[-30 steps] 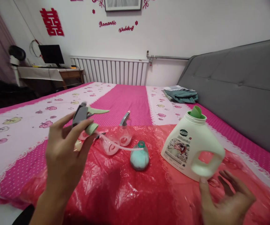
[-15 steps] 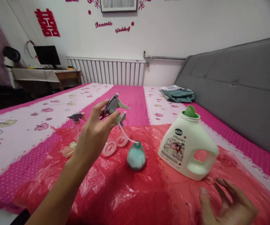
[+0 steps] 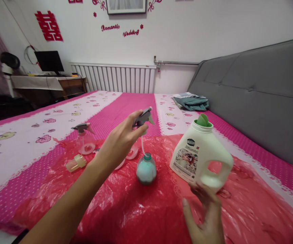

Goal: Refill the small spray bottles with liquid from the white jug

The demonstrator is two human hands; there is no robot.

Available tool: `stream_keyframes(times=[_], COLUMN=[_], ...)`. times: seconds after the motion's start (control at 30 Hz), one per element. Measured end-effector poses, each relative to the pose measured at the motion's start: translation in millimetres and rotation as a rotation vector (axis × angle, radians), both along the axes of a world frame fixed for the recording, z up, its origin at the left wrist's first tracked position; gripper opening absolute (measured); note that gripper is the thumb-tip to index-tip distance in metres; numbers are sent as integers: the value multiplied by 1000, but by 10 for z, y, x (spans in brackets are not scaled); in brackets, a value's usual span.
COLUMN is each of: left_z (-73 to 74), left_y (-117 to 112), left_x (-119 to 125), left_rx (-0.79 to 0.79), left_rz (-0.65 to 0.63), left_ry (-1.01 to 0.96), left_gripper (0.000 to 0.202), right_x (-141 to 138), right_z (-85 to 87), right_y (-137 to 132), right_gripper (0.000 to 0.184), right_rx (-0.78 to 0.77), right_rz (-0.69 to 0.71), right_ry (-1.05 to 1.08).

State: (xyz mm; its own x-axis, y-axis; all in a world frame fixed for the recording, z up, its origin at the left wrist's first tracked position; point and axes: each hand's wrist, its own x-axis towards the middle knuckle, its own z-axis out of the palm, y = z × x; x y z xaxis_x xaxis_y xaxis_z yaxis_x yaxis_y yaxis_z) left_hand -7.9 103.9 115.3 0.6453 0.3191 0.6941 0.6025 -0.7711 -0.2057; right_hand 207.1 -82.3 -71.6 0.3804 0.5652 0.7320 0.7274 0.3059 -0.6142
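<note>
My left hand (image 3: 126,134) grips a grey trigger spray head (image 3: 143,117) above a small round bottle (image 3: 146,170) of pale blue-green liquid. The white dip tube (image 3: 142,145) hangs from the spray head, and its lower end reaches the bottle's open neck. In front of the large pale green jug (image 3: 199,152), my right hand (image 3: 204,213) holds nothing, thumb and fingers apart. That jug stands upright with a green spout in its uncapped mouth. Whether the right fingertips touch the jug cannot be made out.
Red plastic sheeting (image 3: 105,217) covers the near part of the bed. Left of the bottle are a clear pink spray bottle (image 3: 85,144), a yellowish cap (image 3: 76,163) and other pink bottles, partly behind my left arm. Folded clothes (image 3: 191,101) lie by the grey headboard (image 3: 253,74).
My left hand has moved right with the spray head, so the dip tube now hangs steeper over the bottle. My right hand has come left, in front of the jug.
</note>
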Motion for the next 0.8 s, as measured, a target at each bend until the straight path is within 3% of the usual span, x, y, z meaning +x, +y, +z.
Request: stream_keyframes(times=[0.13,0.23,0.43,0.57,0.7,0.8], left_z=[-80,-247,-620,-670,-673,-722], left_y=[-6,-45,-42,-46,-111,-126], left_x=[136,220,207,141,112,132], left_rx=[-37,-58,-143,-216,-354,-466], left_rz=[-13,-71,-123,-130,-193,-280], left_ry=[92,117,127,85,-21,-181], left_gripper=[37,38,43,46,45,36], right_x=[-295,-429,-294,-160,-155,-168], right_z=[93,112,91,198,402,457], right_y=[28,-2,-32,58,238,453], right_gripper=[36,33,29,29,30,31], right_rx=[-75,-104,-125,-115,-99,-115], right_rz=[61,67,93,144,215,245], right_ry=[63,170,48,-90,-22,45])
